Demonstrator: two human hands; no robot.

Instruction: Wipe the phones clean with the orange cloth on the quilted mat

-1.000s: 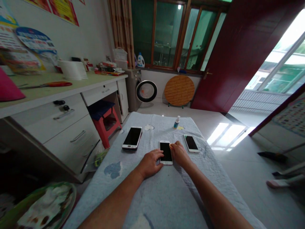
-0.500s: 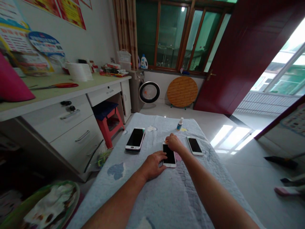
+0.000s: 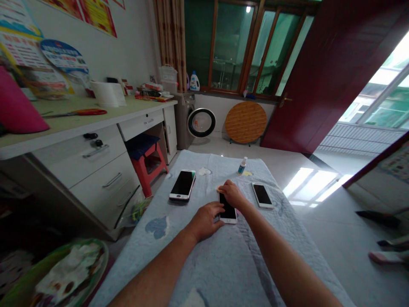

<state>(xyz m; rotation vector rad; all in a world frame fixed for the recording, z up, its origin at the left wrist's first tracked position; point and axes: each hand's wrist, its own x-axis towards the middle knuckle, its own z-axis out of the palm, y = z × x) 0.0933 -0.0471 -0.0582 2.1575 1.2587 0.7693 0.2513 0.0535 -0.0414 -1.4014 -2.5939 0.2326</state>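
A white smartphone (image 3: pixel 228 215) with a dark screen lies face up on the blue cloth in front of me. My left hand (image 3: pixel 207 219) grips its left side, fingertips over the screen edge and thumb by the lower corner. At the phone's top end, my right hand (image 3: pixel 232 192) is closed on a small orange pad (image 3: pixel 220 189) pressed near the upper left corner; most of the pad is hidden by the fingers. To the right lies another white smartphone (image 3: pixel 262 195). On the left, a larger white smartphone (image 3: pixel 182 185) appears to rest on another dark device.
A small spray bottle (image 3: pixel 242 166) stands beyond my right hand on the cloth-covered table (image 3: pixel 204 264). Left of it are a desk (image 3: pixel 96 153) with drawers, a red stool (image 3: pixel 148 166) and a waste bin (image 3: pixel 102 260). A washing machine (image 3: pixel 185 121) has its door open.
My right hand has shifted slightly left with the orange pad, across the phone's top end. My left hand stays on the phone. The whole view has shifted slightly.
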